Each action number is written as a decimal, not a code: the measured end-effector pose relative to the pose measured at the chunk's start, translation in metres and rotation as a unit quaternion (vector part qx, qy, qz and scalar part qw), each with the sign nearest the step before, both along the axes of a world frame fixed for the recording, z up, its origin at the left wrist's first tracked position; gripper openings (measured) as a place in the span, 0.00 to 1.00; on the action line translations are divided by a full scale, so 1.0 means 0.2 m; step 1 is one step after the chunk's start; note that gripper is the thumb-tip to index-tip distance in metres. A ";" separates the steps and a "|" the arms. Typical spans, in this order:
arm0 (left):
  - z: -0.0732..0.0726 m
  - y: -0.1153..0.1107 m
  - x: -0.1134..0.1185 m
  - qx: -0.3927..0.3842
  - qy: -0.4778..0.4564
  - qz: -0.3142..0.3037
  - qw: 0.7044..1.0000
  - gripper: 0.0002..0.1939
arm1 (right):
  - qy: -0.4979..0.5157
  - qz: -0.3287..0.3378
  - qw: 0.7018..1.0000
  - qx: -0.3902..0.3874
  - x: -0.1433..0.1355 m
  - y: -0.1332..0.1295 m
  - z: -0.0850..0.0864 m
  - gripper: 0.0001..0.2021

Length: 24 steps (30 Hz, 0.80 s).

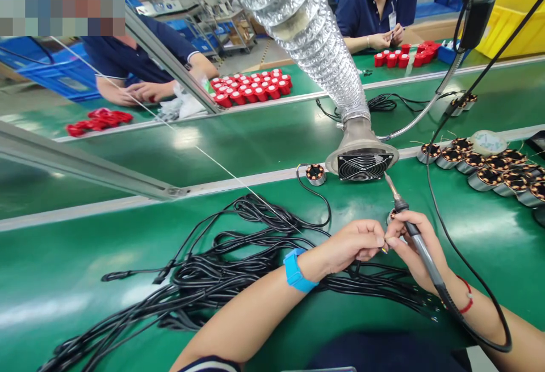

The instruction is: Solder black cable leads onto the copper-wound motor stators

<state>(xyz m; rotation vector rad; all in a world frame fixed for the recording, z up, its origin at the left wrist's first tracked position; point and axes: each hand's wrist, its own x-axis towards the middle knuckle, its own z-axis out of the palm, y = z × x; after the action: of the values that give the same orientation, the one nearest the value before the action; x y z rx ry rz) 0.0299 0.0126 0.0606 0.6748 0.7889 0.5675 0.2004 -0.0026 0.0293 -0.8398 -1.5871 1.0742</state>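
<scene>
My left hand (355, 241), with a blue strap at its wrist, is closed in a pinch on the end of a black cable, where small coloured wire tips (384, 250) show. My right hand (417, 247) grips a soldering iron (427, 257), its metal tip pointing up and away. The right thumb and forefinger meet the left fingertips at the wires. Just behind the right fingers a motor stator (390, 216) is partly hidden. Bundles of black cables (221, 272) lie under and left of my hands, several bare ends (432, 309) near my right wrist.
A fume extractor fan (365, 167) on a silver duct (327, 48) stands ahead. One wired stator (315, 174) sits beside it; several more (489, 179) are rowed at right. Beyond the conveyor (255, 139), two people work near red parts (255, 88). The iron's cord (506, 326) loops around my right forearm.
</scene>
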 end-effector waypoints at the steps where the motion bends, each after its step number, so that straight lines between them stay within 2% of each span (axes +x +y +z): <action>1: 0.00 0.00 0.00 0.015 0.016 0.001 1.000 0.15 | -0.008 -0.014 1.000 -0.003 0.00 -0.01 0.00 0.14; 4: -0.01 0.01 0.00 0.077 0.092 0.009 0.993 0.11 | -0.051 -0.038 0.998 -0.001 0.01 -0.01 0.00 0.14; 7: -0.04 0.03 0.00 0.142 0.157 0.029 0.977 0.05 | -0.137 -0.072 0.988 -0.013 0.09 0.02 -0.02 0.16; 10: -0.07 0.06 -0.01 0.165 0.185 0.041 0.968 0.04 | -0.254 -0.158 0.954 -0.031 0.17 0.07 -0.05 0.19; 12: -0.09 0.07 -0.01 0.169 0.192 0.045 0.966 0.04 | -0.309 -0.186 0.932 -0.041 0.20 0.10 -0.07 0.21; 14: -0.12 0.08 -0.01 0.170 0.190 0.050 0.966 0.04 | -0.336 -0.177 0.923 -0.053 0.21 0.11 -0.08 0.21; 17: -0.14 0.09 -0.01 0.170 0.185 0.054 0.967 0.05 | -0.343 -0.150 0.926 -0.047 0.20 0.11 -0.10 0.20; 22: -0.16 0.10 -0.01 0.184 0.209 0.066 0.958 0.06 | -0.292 -0.071 0.954 -0.005 0.19 0.13 -0.10 0.18; 24: -0.15 0.11 -0.01 0.192 0.214 0.081 0.955 0.06 | -0.267 -0.063 0.961 0.019 0.18 0.12 -0.09 0.18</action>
<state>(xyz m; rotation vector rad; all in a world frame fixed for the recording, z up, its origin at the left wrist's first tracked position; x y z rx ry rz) 0.0285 0.0343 0.0298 1.1222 1.1596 0.7457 0.2362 0.0214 0.0121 -1.2614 -1.9555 0.7550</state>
